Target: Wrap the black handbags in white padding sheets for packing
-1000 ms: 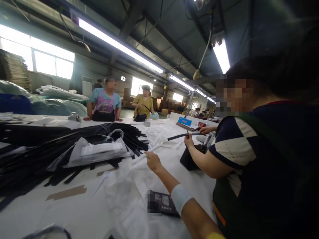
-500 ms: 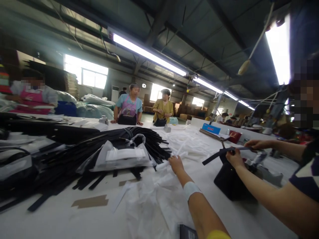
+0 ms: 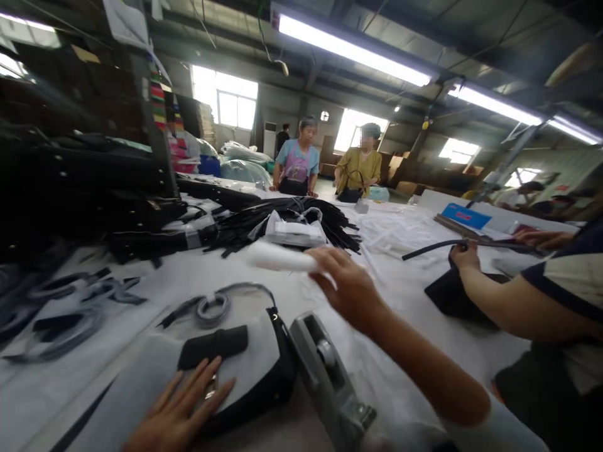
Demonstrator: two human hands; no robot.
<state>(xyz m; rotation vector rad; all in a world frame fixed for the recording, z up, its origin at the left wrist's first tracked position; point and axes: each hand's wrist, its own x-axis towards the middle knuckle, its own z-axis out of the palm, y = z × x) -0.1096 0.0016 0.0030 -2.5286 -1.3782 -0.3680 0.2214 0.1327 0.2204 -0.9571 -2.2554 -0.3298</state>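
Note:
My left hand (image 3: 186, 408) lies with spread fingers on a black handbag (image 3: 285, 358) in front of me, over its pale covering sheet (image 3: 257, 342) and beside a metal clasp. The bag's strap carries clear wrapping near a small coil. In my right hand (image 3: 346, 289), held above the table to the right of the bag, is a white tube-like piece (image 3: 280, 258), smeared by motion. Its material cannot be made out. A grey tape dispenser (image 3: 325, 370) stands tilted in view between the bag and my right forearm.
Beyond my right hand lie a bundle of black straps (image 3: 339, 223) and a heap of white strips (image 3: 400, 229). At the right, a co-worker's hand (image 3: 466, 254) holds a dark strap over a black bag (image 3: 461, 295). Stacked black goods (image 3: 85, 188) rise at the left.
The view has turned left and down, bringing the handbag, tape dispenser and my left hand into sight. My right hand has lifted the white piece away from the white strips.

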